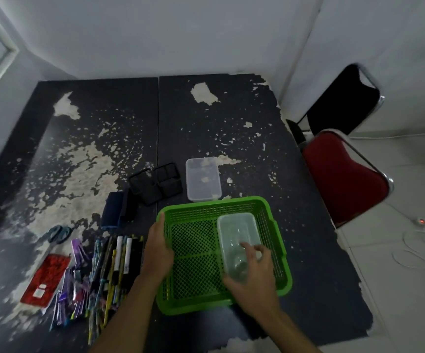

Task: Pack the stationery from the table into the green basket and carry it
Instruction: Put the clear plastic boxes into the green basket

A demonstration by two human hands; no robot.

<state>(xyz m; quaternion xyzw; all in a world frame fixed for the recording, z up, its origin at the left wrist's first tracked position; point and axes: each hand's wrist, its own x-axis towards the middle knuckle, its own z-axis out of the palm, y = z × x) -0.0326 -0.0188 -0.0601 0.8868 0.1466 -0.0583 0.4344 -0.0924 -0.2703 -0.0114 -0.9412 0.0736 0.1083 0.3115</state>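
The green basket [198, 250] sits on the dark table near its front edge. A clear plastic container [234, 233] lies inside the basket on the right side. My left hand [158, 250] rests against the basket's left rim. My right hand [253, 273] is over the near end of the clear container, its fingers loosely curled and touching it. Left of the basket lies a heap of pens and pencils [109, 271], a red notebook [47, 278], scissors [58, 234] and a dark blue case [114, 210].
A clear lid [202, 179] and a black divided organizer [155, 184] lie behind the basket. The table top [232, 123] is worn and peeling. A red chair [344, 177] stands at the table's right edge, with a black chair [341, 103] behind it. Cables lie on the floor.
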